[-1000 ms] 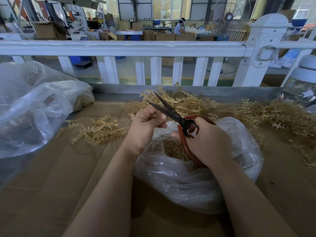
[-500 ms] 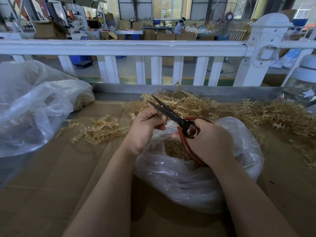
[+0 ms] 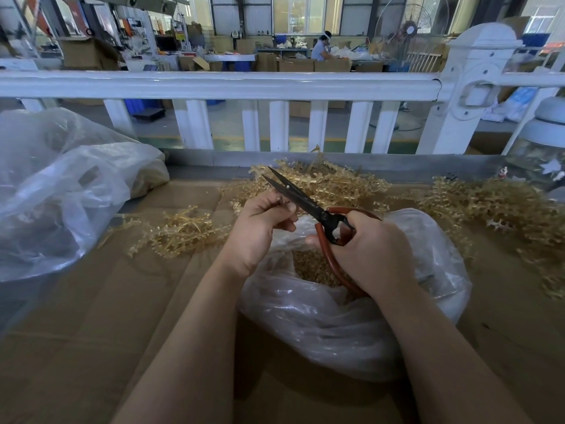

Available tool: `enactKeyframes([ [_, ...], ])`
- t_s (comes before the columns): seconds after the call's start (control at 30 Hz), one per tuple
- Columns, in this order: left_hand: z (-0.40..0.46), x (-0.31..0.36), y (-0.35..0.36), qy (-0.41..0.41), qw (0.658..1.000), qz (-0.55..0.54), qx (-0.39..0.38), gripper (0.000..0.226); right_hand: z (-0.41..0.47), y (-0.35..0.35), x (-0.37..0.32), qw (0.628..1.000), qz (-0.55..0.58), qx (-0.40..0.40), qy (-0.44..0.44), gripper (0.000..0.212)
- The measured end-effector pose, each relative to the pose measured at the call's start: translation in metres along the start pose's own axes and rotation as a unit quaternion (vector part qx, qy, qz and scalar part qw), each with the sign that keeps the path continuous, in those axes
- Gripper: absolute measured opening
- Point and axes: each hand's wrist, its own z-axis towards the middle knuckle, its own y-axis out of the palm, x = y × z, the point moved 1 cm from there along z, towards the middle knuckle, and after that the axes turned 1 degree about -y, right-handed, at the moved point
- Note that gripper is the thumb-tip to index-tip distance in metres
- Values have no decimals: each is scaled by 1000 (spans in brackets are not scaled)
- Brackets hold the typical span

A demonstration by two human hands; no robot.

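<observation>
The right hand (image 3: 370, 255) grips the scissors (image 3: 302, 200) by their red handles, blades slightly parted. The left hand (image 3: 260, 228) pinches a small piece (image 3: 284, 204) against the blades, above the plastic bag (image 3: 336, 325).

White railing (image 3: 214, 85) across the back, a large clear plastic bag (image 3: 61, 191) at left, possibly a lidded glass jar (image 3: 541, 154) at far right.

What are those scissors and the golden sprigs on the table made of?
Scissors: dark, matte blades look like metal, likely steel; smooth reddish loop handles seem coated in plastic or rubber. Golden sprigs: probably moulded plastic, judging by their glossy, repeating shapes.
</observation>
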Motion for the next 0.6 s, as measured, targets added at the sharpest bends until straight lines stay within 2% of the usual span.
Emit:
enactKeyframes([
  [0.17,0,1,0,-1,1000,-3,1,25,0,-2,-3,1000,16,13,-6,63],
  [0.33,0,1,1,0,1000,-22,3,15,0,0,0,1000,19,6,-1,62],
  [0.43,1,-2,-2,-17,999,-22,20,27,0,1,0,997,77,21,21,58],
  [0.5,0,-5,0,-33,999,-1,10,25,1,0,0,990,127,9,58,57],
  [0.6,0,-7,4,-40,998,36,-13,20,3,1,1,974,204,-26,92,43],
])
